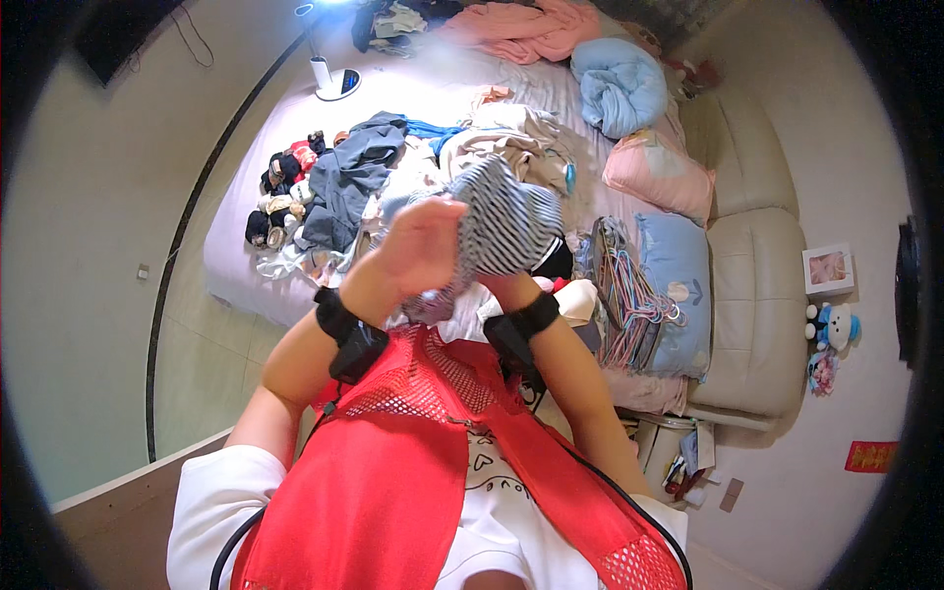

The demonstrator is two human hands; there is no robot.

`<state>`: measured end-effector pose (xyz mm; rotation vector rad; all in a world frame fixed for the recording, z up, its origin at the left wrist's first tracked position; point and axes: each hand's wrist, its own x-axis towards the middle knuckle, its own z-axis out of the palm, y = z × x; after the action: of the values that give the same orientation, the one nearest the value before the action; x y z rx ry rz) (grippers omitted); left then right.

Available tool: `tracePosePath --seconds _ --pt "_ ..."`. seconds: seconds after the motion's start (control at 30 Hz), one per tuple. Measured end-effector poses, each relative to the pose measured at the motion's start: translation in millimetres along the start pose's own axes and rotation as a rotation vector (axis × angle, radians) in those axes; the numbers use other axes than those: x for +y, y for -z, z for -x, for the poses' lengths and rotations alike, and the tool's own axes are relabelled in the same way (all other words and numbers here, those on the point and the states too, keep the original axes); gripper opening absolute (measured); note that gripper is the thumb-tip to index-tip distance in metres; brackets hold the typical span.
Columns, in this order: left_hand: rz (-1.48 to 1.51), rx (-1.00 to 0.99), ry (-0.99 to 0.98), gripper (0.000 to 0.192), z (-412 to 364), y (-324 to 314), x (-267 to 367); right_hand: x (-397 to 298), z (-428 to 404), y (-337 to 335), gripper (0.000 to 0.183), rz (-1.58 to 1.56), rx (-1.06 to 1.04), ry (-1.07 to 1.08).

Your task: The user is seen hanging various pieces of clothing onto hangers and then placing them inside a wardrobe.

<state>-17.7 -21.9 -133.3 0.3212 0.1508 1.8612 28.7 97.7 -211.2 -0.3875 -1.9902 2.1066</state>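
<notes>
A black-and-white striped garment [509, 221] is bunched up in front of me, above the bed. My left hand [424, 247] is raised at its left side, fingers extended and close to the cloth; whether it grips any of it cannot be told. Most of my right hand [505, 284] is hidden beneath the lower edge of the striped cloth, so its fingers do not show. Beyond the garment lie beige clothes [509, 147] in a heap, with a dark grey garment [346, 177] to the left. Rolled socks [280, 184] sit in a cluster at the bed's left side.
Colourful clothes hangers [634, 302] lie beside a blue pillow [675, 295] on the right. A pink pillow [660, 177] and a rolled blue quilt [619, 85] are farther back. A lit desk lamp [338, 82] stands at the far left of the bed [236, 243], and a padded headboard [756, 295] borders its right.
</notes>
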Motion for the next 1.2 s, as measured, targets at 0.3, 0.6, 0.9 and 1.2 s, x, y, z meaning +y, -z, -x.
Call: tracePosePath --seconds 0.3,0.6,0.9,1.2 --pt "-0.063 -0.058 -0.125 0.036 11.8 -19.8 26.6 28.3 -9.1 14.1 0.066 0.208 -0.060 -0.062" --pt "-0.143 -0.077 -0.190 0.038 26.8 -19.1 42.0 22.7 -8.4 39.7 0.074 0.620 -0.471 -0.034" --pt "-0.382 0.381 -0.396 0.018 33.5 25.4 75.8 -67.8 10.1 86.3 0.029 -0.498 -0.468 -0.199" --pt "-0.803 0.475 0.086 0.047 42.0 49.4 43.4 -126.8 21.2 55.8 0.039 -0.775 -0.364 0.120"
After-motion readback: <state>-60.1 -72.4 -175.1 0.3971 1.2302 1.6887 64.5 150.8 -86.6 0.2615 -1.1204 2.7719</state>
